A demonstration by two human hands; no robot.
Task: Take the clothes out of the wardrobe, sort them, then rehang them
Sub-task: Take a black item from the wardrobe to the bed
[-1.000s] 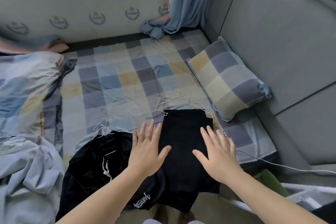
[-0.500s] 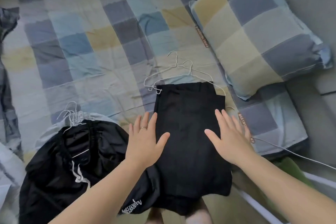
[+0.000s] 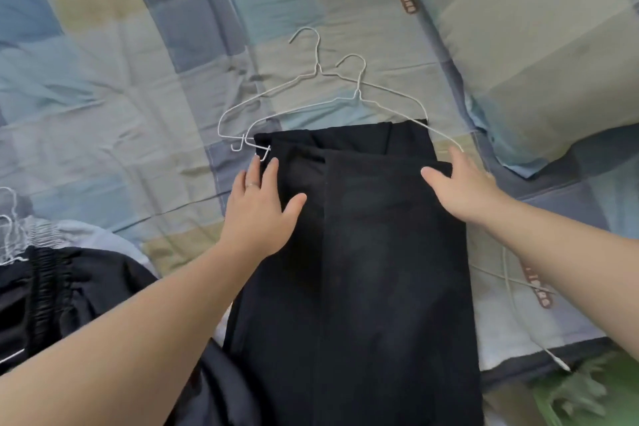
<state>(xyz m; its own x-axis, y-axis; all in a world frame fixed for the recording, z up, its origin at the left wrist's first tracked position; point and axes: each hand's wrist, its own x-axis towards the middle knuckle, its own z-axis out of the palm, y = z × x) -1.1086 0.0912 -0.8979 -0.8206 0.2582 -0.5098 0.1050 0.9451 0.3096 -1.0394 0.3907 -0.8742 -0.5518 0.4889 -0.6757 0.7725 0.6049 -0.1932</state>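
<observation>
Folded black trousers point(image 3: 373, 252) lie flat on the checked bed sheet, with their top end on two white wire hangers point(image 3: 321, 93) that stick out beyond it. My left hand point(image 3: 259, 207) lies flat with straight fingers on the trousers' upper left edge, fingertips close to a hanger's end. My right hand point(image 3: 460, 187) rests open on the upper right edge, next to the hanger's right arm. A second black garment point(image 3: 69, 290) with an elastic waistband lies at the lower left, with more wire hangers point(image 3: 10, 235) on it.
A checked pillow point(image 3: 539, 45) lies at the upper right. A thin white cable point(image 3: 518, 318) runs over the bed's right edge. Below the bed edge at the lower right is something green point(image 3: 581, 394). The checked sheet point(image 3: 103, 107) stretches to the left.
The camera has come closer and tilted down. Both hands have slid forward along the trousers, from the middle to the top end near the hangers.
</observation>
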